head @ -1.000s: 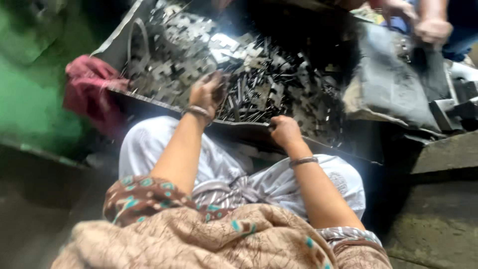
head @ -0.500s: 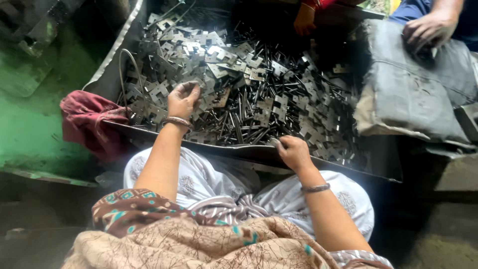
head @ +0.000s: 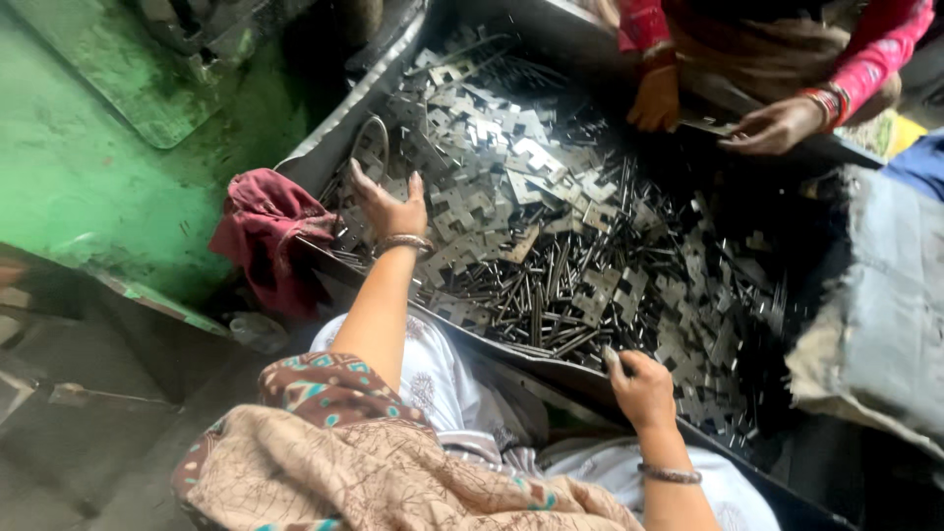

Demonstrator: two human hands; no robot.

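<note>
Green-painted metal, worn and stained, fills the space left of a big dark tray (head: pixel 334 128) heaped with small metal parts.

Left hand (head: pixel 391 208) lies spread open on the pile near the tray's left wall, fingers splayed over flat, notched metal plates (head: pixel 497 147); a bangle (head: pixel 406 242) circles its wrist. Just beyond its fingertips a metal ring (head: pixel 371 147) stands against the tray wall. Right hand (head: pixel 644 388) sits at the tray's near edge, fingers curled down onto the parts; whether it grips anything I cannot tell. A bracelet (head: pixel 671 475) sits on that wrist.

Between the two hands, toward the tray's middle, lie many thin metal rods (head: pixel 551 295), mixed with more plates. A dark red cloth (head: pixel 264 231) hangs over the tray's left rim, just beside the left hand. White patterned clothing and a brown printed shawl (head: pixel 364 462) lie below the tray's near edge.

At the tray's far side another person's two hands (head: pixel 777 126) reach in, pink sleeves above them; one holds a flat plate. A grey cloth bundle (head: pixel 875 324) rests on the tray's right side.
</note>
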